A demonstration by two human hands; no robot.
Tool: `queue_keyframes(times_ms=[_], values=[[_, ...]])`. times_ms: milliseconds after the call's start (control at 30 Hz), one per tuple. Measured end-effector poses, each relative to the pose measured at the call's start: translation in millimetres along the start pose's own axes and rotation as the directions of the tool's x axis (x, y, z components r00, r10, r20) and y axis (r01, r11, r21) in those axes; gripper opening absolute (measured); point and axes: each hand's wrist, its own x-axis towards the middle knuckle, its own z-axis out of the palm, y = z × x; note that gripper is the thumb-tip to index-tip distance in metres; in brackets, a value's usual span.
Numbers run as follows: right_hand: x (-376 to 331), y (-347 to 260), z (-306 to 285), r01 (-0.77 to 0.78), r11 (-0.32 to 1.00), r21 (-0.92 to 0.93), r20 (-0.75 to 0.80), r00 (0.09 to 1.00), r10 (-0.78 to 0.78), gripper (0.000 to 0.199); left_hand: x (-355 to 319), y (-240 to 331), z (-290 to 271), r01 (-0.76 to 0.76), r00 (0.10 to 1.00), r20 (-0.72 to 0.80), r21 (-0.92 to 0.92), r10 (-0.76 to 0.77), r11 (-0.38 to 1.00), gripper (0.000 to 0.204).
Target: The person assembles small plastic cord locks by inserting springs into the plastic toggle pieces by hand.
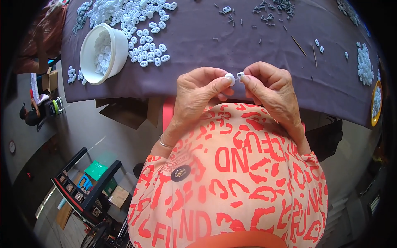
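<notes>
My left hand (194, 93) pinches a white oval plastic piece (230, 79) between thumb and forefinger, above the near edge of the cloth-covered table. Close beside it, my right hand (273, 87) pinches a smaller white plastic piece (240, 75) with a dark hole. Between the two, a thin grey part (235, 78) shows, perhaps a spring; it is too small to be sure. A heap of white two-hole ovals (147, 51), resembling cord-lock parts, spreads beyond my left hand. Scattered at the far side are small grey springs or pins (271, 17).
A white tub (121, 49) holding pale pieces stands at the left. Two thin sticks (298, 46) lie right of centre. Small white pieces (364, 66) are piled at the right, near an orange-rimmed bowl (374, 118). Below the table's edge is a cardboard box (128, 111).
</notes>
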Motion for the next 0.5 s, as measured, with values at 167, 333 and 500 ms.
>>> queue_keyframes(times_ms=[167,333,500], values=[[-1.9,0.7,-1.3,-0.001,1.000,0.016,0.019,1.000,0.000,0.011,-1.7,5.1,6.2,0.003,0.999,0.043,-0.022,-0.002,1.000,0.016],[-0.3,1.7,-2.3,-0.015,1.000,0.020,0.026,1.000,0.015,0.012,-1.2,4.6,6.6,0.011,0.999,0.038,-0.034,-0.010,0.999,0.017],[0.4,2.2,-0.1,0.017,1.000,-0.003,-0.002,1.000,-0.017,0.012,-0.1,3.2,6.8,-0.006,0.999,0.033,-0.025,0.007,1.000,0.018]])
